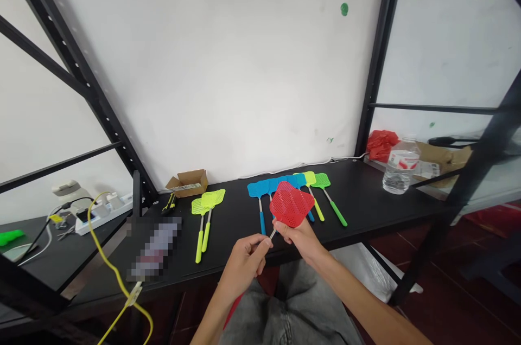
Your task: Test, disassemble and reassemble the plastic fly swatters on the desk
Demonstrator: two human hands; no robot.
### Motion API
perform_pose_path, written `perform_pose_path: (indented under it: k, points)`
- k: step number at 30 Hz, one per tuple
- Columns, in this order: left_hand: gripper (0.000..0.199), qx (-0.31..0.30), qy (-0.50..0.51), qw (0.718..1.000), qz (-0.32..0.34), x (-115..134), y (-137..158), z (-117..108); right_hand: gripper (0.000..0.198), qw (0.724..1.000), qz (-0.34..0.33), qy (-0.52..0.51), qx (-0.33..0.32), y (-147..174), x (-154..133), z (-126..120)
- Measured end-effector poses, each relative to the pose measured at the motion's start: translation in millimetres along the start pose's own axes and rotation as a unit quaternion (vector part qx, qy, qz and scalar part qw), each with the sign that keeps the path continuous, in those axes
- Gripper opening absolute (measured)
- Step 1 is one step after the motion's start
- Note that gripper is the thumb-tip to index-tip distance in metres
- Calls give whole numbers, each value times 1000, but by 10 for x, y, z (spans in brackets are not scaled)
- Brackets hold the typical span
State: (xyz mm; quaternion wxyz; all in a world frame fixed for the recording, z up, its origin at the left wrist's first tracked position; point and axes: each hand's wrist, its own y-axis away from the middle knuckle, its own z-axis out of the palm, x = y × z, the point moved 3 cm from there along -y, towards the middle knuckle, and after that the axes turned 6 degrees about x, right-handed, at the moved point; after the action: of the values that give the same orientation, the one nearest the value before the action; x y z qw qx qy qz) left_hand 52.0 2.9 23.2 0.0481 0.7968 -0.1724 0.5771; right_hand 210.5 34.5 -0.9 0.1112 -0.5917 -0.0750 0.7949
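Observation:
A red fly swatter (292, 204) is held above the front edge of the black shelf, its mesh head tilted up. My left hand (247, 261) pinches its thin metal rod, and the lower end is hidden behind that hand. With fingers closed at the base of the head, my right hand (300, 237) grips the swatter too. Just behind lie several blue fly swatters (259, 190), partly covered by the red one. To their right are a yellow fly swatter (310, 178) and a green fly swatter (322, 180). Two yellow-green fly swatters (212, 198) lie overlapping on the left.
A small open cardboard box (187, 182) stands by the wall, near a black-and-yellow tool (169, 204). A blurred-out device (157, 250) has a yellow cable (108, 261). Farther left is a power strip (105, 213). A water bottle (401, 166) stands right, beside a black frame post (376, 57).

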Motion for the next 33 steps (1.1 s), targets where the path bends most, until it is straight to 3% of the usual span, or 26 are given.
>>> perform_pose_path:
  k: [6, 11, 17, 28, 30, 33]
  points:
    - [41, 31, -66, 997, 31, 64, 22, -62, 33, 999, 19, -15, 26, -54, -10, -42]
    - [44, 14, -102, 994, 32, 47, 41, -147, 36, 996, 7, -42, 83, -166, -47, -243]
    - [44, -20, -106, 994, 35, 113, 65, -269, 34, 993, -4, -55, 103, -262, -173, -434]
    - [34, -40, -124, 991, 25, 140, 105, -344, 33, 991, 18, -95, 89, -182, -213, -327]
    - [33, -31, -120, 992, 29, 115, 87, -350, 36, 994, 41, -81, 69, -165, -202, -282]
    - [33, 4, -112, 993, 39, 71, 41, -391, 38, 993, 99, 33, -53, -40, -215, -115]
